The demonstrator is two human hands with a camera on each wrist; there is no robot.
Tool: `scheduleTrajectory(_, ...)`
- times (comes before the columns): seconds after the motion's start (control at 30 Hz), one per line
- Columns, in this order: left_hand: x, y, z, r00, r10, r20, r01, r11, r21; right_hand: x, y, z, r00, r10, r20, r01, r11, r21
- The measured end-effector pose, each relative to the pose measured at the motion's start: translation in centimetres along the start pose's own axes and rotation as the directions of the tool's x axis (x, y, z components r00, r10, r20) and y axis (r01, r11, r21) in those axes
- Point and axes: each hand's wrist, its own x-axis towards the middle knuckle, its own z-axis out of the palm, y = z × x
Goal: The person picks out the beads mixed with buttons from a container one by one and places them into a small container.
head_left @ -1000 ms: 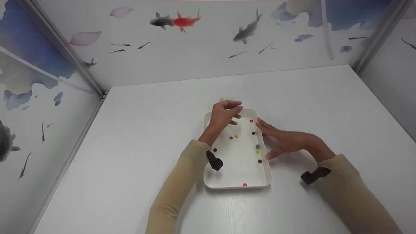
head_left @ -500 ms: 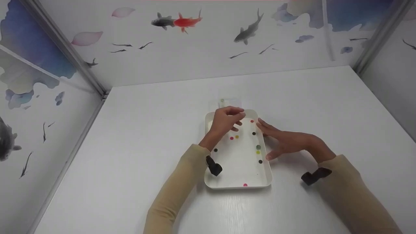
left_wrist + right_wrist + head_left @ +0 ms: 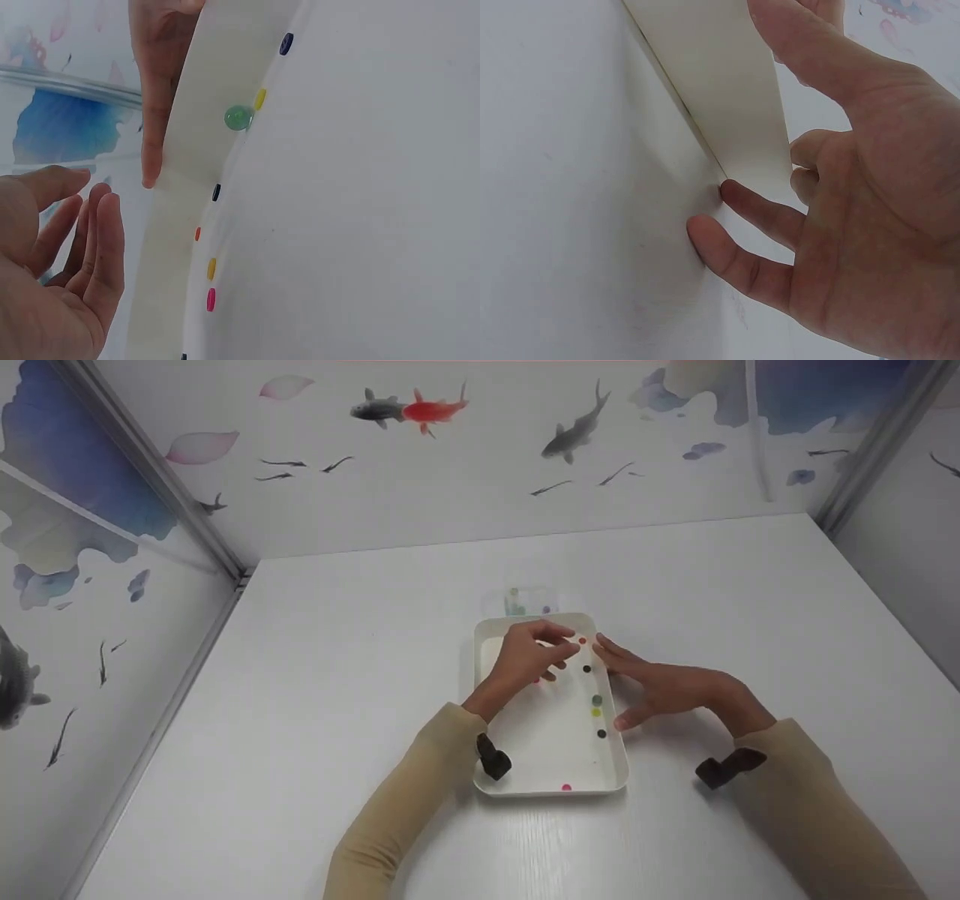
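A white tray (image 3: 536, 757) holds several small buttons and a round green translucent bead (image 3: 238, 118). Along its right side lie a red button (image 3: 583, 640), a black button (image 3: 586, 669), a yellow button (image 3: 596, 712) and another black one. A pink button (image 3: 566, 787) is by the near edge. Over the tray's far half hovers my left hand (image 3: 526, 654), thumb and forefinger bent toward each other with a gap and nothing between them; it hides part of the floor. My right hand (image 3: 664, 688) spreads its fingers against the outer right wall, fingertips touching the tray.
Just beyond the tray's far edge sits a clear box (image 3: 531, 600) with a few small coloured pieces in it. White panels printed with fish enclose the white table (image 3: 360, 660) at the back and sides.
My left hand has moved nearer and rightward, from above the clear box to over the tray, uncovering the box and covering the pink and yellow buttons. My right hand stays put.
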Motion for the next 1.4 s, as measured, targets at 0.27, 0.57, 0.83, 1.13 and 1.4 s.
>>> scheduleTrajectory(0.27, -0.4, -0.1, 0.6, 0.992, -0.086, 0.088, 0.082, 0.996, 0.047, 0.0, -0.1, 0.1, 1.0, 0.013, 0.003, -0.013, 1.0, -0.006)
scheduleTrajectory(0.57, -0.8, 0.3, 1.3, 0.973, -0.139, 0.185, 0.126, 0.989, 0.082, 0.0, 0.0, 0.1, 1.0, 0.022, 0.006, -0.022, 1.0, -0.006)
scheduleTrajectory(0.83, -0.9, 0.3, 1.8, 0.962, -0.177, 0.206, 0.164, 0.983, 0.082, 0.1, 0.0, 0.1, 1.0, 0.013, 0.015, -0.014, 1.0, 0.007)
scheduleTrajectory(1.13, -0.9, 0.5, 2.2, 0.942, -0.217, 0.256, 0.185, 0.972, 0.144, 0.1, -0.2, -0.1, 1.0, 0.007, 0.022, -0.007, 1.0, -0.009)
scheduleTrajectory(1.4, -1.0, 0.3, 2.5, 0.929, -0.212, 0.302, 0.166, 0.971, 0.173, 0.0, -0.2, -0.1, 1.0, -0.003, 0.012, 0.003, 1.0, -0.02)
